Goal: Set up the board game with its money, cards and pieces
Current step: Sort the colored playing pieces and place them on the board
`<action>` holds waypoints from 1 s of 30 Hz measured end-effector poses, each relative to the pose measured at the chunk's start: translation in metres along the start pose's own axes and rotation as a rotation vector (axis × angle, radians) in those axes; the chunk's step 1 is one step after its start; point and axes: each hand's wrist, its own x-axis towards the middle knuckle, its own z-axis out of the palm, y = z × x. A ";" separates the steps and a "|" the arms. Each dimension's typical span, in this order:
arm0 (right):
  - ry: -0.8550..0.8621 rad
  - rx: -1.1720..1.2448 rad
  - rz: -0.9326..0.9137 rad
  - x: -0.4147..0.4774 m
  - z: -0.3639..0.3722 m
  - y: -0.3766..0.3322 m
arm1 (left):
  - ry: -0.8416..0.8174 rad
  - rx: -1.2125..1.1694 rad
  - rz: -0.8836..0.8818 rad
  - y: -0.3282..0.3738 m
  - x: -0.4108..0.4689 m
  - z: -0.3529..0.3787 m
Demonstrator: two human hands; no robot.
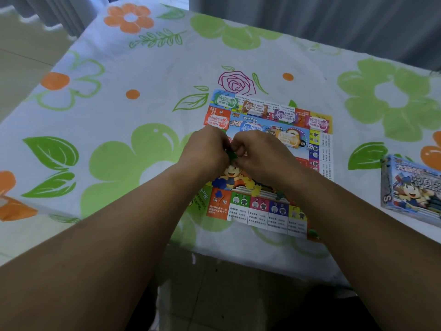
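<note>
Two bare hands meet above the middle of the game board (259, 212), which lies flat on the tabletop (143, 96) with its flowered cloth. Our left hand (206, 149) and right hand (261, 155) are knuckle to knuckle. Both have their fingers curled inward, and the fingertips pinch a small dark green piece (231, 154) between them, just above the board's printed cartoon figure. The piece is mostly hidden by the fingers, so we cannot tell its shape.

Paper money already sits on the board in separate stacks. Along the far edge we see green notes (225, 100), brown notes (256, 108), purple notes (285, 115) and pink notes (318, 122). Red notes (216, 120) lie at the far left corner. Blue notes (250, 127) and orange notes (287, 137) sit nearer the centre, just beyond our right hand. A small white cube, seemingly a die (309, 146), rests beside the orange notes.

Some loose yellow pieces (253, 188) lie on the board under our right forearm, and a few blurred green bits (313, 232) sit at the board's near right corner.

Well apart from the board, at the right edge of the tabletop, lies the game box (410, 189), partly cut off by the frame.
</note>
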 end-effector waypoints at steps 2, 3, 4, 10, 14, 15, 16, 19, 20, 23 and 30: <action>0.014 0.014 0.003 0.000 0.002 0.001 | 0.010 0.000 -0.002 0.000 0.000 0.001; 0.016 0.022 0.003 0.000 0.003 0.001 | 0.015 0.002 -0.001 -0.001 0.001 0.002; 0.018 0.031 0.002 -0.001 0.002 0.000 | 0.017 0.003 -0.002 -0.002 0.001 0.003; 0.135 0.103 0.082 -0.003 -0.024 0.003 | 0.053 -0.032 -0.019 -0.003 0.001 0.002; -0.004 0.036 0.161 -0.010 -0.036 0.018 | 0.037 -0.011 0.047 0.004 -0.001 0.005; -0.036 -0.002 0.165 -0.013 -0.037 0.020 | 0.037 0.022 0.079 0.007 -0.002 0.007; -0.057 -0.038 0.163 -0.016 -0.037 0.021 | 0.044 0.065 0.111 0.008 -0.003 0.009; -0.084 -0.107 0.124 -0.023 -0.036 0.023 | 0.059 0.192 0.189 0.016 -0.004 0.014; -0.089 -0.120 0.108 -0.024 -0.035 0.023 | 0.059 0.230 0.206 0.019 -0.004 0.015; -0.096 -0.134 0.090 -0.025 -0.032 0.024 | 0.053 0.298 0.230 0.022 -0.003 0.017; -0.099 -0.152 0.096 -0.024 -0.026 0.026 | 0.028 0.242 0.196 0.025 -0.001 0.018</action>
